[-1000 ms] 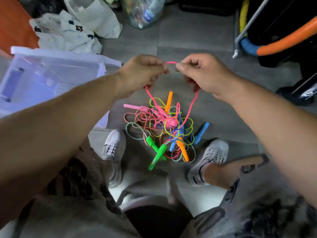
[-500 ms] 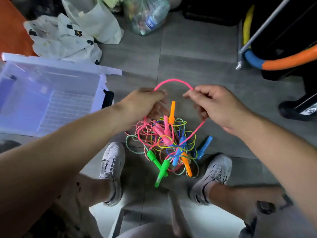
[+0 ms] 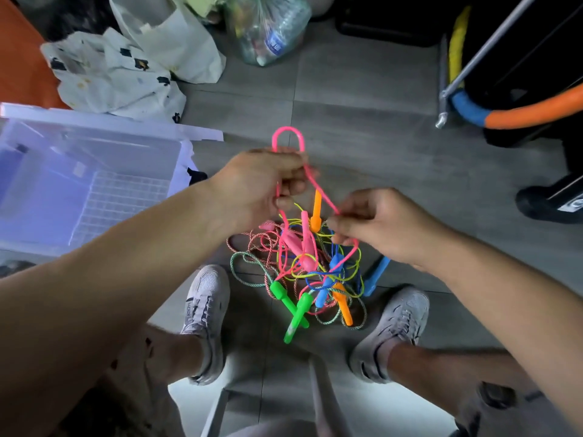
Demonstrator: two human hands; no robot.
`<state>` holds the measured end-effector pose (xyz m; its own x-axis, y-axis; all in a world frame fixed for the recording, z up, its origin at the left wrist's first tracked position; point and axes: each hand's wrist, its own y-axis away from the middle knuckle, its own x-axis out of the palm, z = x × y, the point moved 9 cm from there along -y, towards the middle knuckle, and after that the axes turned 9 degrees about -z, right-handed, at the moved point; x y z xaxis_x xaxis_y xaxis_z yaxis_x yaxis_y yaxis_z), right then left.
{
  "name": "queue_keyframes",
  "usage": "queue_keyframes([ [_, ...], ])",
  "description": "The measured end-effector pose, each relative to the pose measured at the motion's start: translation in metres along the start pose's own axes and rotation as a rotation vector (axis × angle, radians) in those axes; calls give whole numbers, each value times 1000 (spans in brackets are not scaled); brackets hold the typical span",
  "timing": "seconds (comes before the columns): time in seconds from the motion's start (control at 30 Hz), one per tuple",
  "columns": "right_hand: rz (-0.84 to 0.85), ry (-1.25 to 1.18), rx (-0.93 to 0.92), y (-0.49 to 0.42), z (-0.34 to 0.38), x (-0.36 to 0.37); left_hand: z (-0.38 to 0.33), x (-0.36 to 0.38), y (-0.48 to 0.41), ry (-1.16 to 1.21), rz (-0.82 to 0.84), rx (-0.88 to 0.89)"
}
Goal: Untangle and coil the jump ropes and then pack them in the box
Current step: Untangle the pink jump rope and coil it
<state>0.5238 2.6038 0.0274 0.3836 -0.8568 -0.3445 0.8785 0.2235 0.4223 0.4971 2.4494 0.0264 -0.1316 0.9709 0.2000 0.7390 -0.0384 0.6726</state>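
So right now both of your hands are on the same pink rope (image 3: 287, 131). Your left hand (image 3: 258, 184) has its fingers curled round it, with a narrow loop sticking up out of the top of the fist. Your right hand (image 3: 378, 225) sits lower and a bit apart, pinching the strand that slants down from the left one.

From there the pink rope drops into the tangle of jump ropes (image 3: 303, 266), which is on the grey floor (image 3: 362, 89) between your two shoes, right under your hands. It's a proper knot of pink, yellow, blue and striped cords. Two green handles (image 3: 293, 307) poke out the near side, an orange handle (image 3: 316, 209) stands up between your hands, and a blue handle (image 3: 377, 274) lies off to the right.

The clear plastic box (image 3: 176, 171) is on the floor to your left, near the pile but not touching it.
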Motion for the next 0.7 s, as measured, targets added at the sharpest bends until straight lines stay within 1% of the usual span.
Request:
queue_keyframes([
  [0.07,82,123,12,-4,-18,7,-9,-18,-8,139,-85,-1],
  [0.13,102,170,28,-6,-33,10,-17,-35,-13,137,-192,76],
  [0.17,78,143,33,-8,-36,8,-20,-41,-13,47,-244,151],
  [0.2,30,91,27,-9,-36,3,-23,-43,-12,-119,-283,252],
  [0.23,-25,24,8,-11,-33,-3,-26,-39,-8,-323,-283,350],
  [0.27,-75,-46,-17,-12,-26,-8,-23,-28,-4,-498,-224,410],
  [0.3,-116,-98,-46,-13,-17,-13,-16,-16,0,-620,-132,427],
  [0.4,-178,-194,-121,-10,10,-18,10,14,14,-732,177,363],
  [0.43,-181,-215,-127,-8,17,-18,15,21,19,-747,255,330],
  [0.47,-186,-223,-130,-7,20,-19,18,25,22,-736,299,293],
  [0.5,-195,-224,-134,-6,22,-21,18,27,23,-692,327,269],
  [0.57,-188,-220,-124,-6,21,-23,13,23,20,-608,319,267],
  [0.63,-135,-161,-85,-7,13,-23,11,16,12,-572,250,269],
  [0.7,-50,-38,-59,-8,-1,-17,6,4,3,-495,125,265],
])
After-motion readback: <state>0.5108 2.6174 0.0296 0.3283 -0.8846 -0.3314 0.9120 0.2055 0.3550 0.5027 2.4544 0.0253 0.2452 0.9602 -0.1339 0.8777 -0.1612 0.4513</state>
